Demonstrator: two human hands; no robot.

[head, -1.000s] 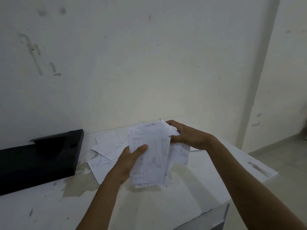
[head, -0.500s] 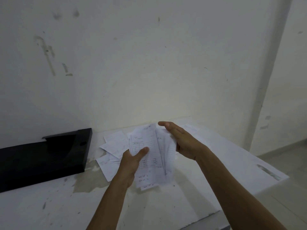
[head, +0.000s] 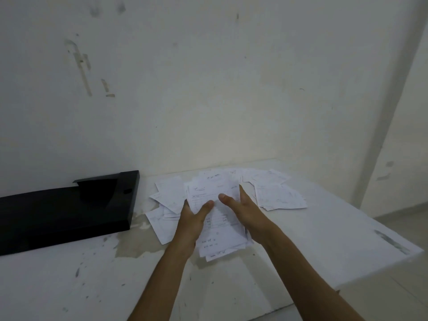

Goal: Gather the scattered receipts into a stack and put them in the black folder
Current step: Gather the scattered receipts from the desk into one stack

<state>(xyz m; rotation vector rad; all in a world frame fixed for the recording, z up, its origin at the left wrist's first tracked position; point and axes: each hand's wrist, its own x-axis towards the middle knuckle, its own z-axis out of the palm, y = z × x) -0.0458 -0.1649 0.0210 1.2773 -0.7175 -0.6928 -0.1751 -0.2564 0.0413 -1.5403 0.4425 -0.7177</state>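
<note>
I hold a loose stack of white printed receipts (head: 217,237) between both hands, low over the white table (head: 324,239). My left hand (head: 193,218) grips its left edge with the thumb on top. My right hand (head: 245,212) presses flat against the right edge, thumb on the top sheet. More receipts (head: 168,195) lie scattered on the table to the left and under the stack. Another bunch of receipts (head: 278,193) lies to the right. The black folder (head: 64,212) lies on the table at the left, against the wall.
A stained white wall (head: 208,89) stands right behind the table. The table's right edge and front right corner (head: 414,249) drop off to a pale floor. The tabletop near me is scuffed and stained.
My right hand has moved in from the far edge of the stack to its right side. The stack has come lower and squarer, and a bunch of receipts at the right has come into view.
</note>
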